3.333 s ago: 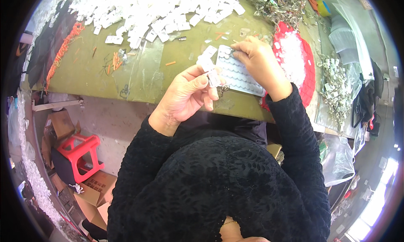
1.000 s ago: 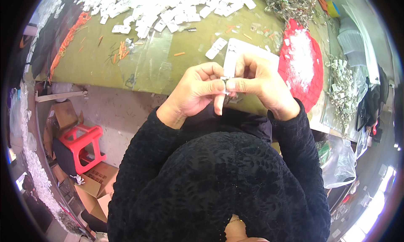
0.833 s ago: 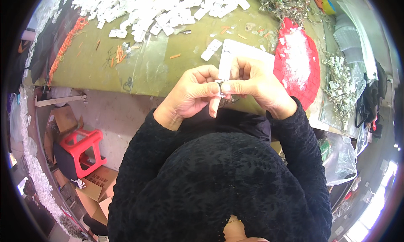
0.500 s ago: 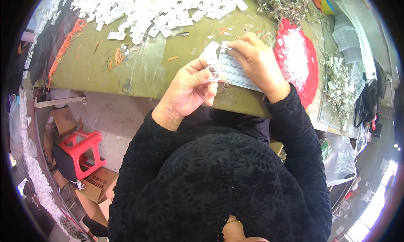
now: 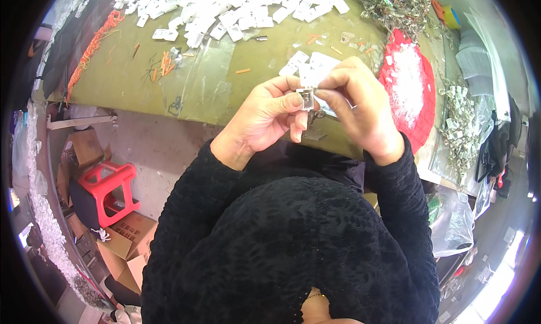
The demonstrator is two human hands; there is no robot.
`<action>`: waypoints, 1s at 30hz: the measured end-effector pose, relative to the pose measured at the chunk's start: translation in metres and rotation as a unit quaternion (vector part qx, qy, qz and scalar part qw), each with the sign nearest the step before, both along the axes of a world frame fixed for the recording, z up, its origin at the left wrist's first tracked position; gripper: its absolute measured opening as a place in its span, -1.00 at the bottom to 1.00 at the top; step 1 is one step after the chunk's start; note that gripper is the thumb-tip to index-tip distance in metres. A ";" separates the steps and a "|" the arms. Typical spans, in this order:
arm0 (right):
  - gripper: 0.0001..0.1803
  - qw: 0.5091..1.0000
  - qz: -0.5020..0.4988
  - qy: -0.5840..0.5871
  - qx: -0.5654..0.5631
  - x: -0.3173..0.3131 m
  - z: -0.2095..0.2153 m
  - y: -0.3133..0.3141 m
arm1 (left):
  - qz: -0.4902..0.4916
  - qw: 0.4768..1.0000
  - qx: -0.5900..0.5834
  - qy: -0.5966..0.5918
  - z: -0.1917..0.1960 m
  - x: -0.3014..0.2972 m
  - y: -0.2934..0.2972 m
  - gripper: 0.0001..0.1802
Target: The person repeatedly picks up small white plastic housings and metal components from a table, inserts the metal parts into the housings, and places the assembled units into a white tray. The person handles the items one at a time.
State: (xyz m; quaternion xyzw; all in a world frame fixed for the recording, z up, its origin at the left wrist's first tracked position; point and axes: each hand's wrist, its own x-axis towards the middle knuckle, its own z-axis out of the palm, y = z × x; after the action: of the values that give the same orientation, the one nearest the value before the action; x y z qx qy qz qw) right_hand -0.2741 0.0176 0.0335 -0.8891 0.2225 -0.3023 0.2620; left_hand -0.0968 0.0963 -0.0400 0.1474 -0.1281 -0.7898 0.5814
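My left hand [image 5: 269, 111] pinches a small clear plastic case [image 5: 307, 99] with dark parts inside, between thumb and forefinger. Beside it my right hand [image 5: 360, 107] is closed in a pinch, thumb and fingertips at the case's right edge; whatever they hold is too small to make out. Just beyond the fingers lie a few white pieces [image 5: 297, 62] on the table. A pale sheet with a wavy blue pattern is mostly hidden under my right hand.
A heap of white flat pieces [image 5: 225, 11] covers the far side of the green table [image 5: 214, 81]. Tangled small parts [image 5: 391, 8] lie at the far right, near a red cloth [image 5: 425, 98] with white bits. Orange strings [image 5: 93, 48] lie left. A red stool [image 5: 110, 191] stands below.
My right hand has left the wavy-patterned sheet and come to the clear case. My left hand still holds the case. The view has shifted slightly.
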 end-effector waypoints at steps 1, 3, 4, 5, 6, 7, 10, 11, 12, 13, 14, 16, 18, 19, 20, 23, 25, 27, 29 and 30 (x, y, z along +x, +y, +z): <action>-0.81 0.999 0.017 -0.001 -0.036 0.002 0.000 0.002 | -0.002 1.000 0.010 -0.004 0.000 0.000 0.000 -0.76; -0.83 0.999 0.023 0.004 -0.042 0.006 0.001 0.003 | -0.011 1.000 0.001 -0.001 0.000 0.001 0.001 -0.77; -0.83 0.999 0.026 0.007 -0.025 0.007 0.001 0.003 | -0.013 1.000 -0.003 0.002 0.000 0.001 0.001 -0.77; -0.84 0.999 0.031 0.010 -0.013 0.007 0.002 0.002 | -0.011 1.000 0.001 -0.008 0.000 0.001 0.002 -0.77; -0.84 0.999 0.041 0.021 0.015 0.006 0.004 0.002 | -0.008 1.000 0.004 -0.014 0.000 0.001 0.003 -0.77; -0.85 0.998 0.050 0.032 0.036 0.004 0.007 0.003 | -0.005 1.000 0.012 -0.022 0.000 0.000 0.004 -0.77; -0.88 0.989 0.054 0.062 0.125 -0.001 0.013 0.003 | -0.025 0.999 -0.010 -0.034 0.001 0.000 0.005 -0.77; -0.88 0.983 0.053 0.072 0.159 -0.001 0.014 0.003 | -0.024 0.999 -0.006 -0.040 0.001 0.000 0.005 -0.78; -0.87 0.977 0.046 0.067 0.197 0.000 0.014 0.002 | -0.023 0.999 -0.006 -0.043 0.002 0.000 0.004 -0.78; -0.86 0.969 0.039 0.063 0.234 0.001 0.014 0.001 | -0.021 0.999 -0.006 -0.046 0.003 0.000 0.004 -0.79; -0.84 0.961 0.032 0.057 0.270 0.002 0.014 -0.001 | -0.032 0.997 -0.012 -0.065 0.004 0.001 0.004 -0.77; -0.74 0.949 -0.016 0.116 0.292 0.002 0.014 -0.004 | -0.052 0.993 -0.023 -0.103 0.006 0.002 0.004 -0.73; -0.61 0.949 -0.024 0.122 0.291 0.000 0.014 -0.005 | -0.070 0.992 -0.014 -0.104 0.007 0.003 0.004 -0.70; -0.63 0.947 -0.003 0.113 0.299 -0.001 0.015 -0.005 | -0.080 0.991 -0.011 -0.104 0.007 0.003 0.004 -0.69; -0.64 0.949 0.019 0.104 0.299 -0.003 0.015 -0.006 | -0.081 0.990 -0.029 -0.115 0.007 0.003 0.004 -0.63; -0.71 0.965 0.056 0.071 0.247 -0.006 0.016 -0.003 | -0.096 0.992 -0.014 -0.083 0.006 0.003 0.003 -0.77; -0.76 0.980 0.070 0.053 0.179 -0.006 0.016 0.002 | -0.088 0.991 -0.024 -0.097 0.006 0.003 0.004 -0.73; -0.75 0.993 0.057 0.040 0.094 -0.007 0.016 0.008 | -0.099 0.990 -0.021 -0.102 0.009 0.003 0.005 -0.69; -0.73 0.999 0.005 0.045 0.007 -0.010 0.013 0.026 | -0.109 0.979 -0.003 -0.171 0.014 0.005 0.006 -0.75; -0.77 1.000 0.000 0.013 -0.012 -0.008 0.011 0.033 | -0.107 0.975 -0.008 -0.196 0.017 0.006 0.009 -0.79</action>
State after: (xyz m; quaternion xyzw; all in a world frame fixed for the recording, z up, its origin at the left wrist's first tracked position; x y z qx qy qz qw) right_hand -0.2822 0.0510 0.0441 -0.8958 0.2227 -0.2936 0.2486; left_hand -0.0908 0.1051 -0.0231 0.2798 -0.2613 -0.8023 0.4580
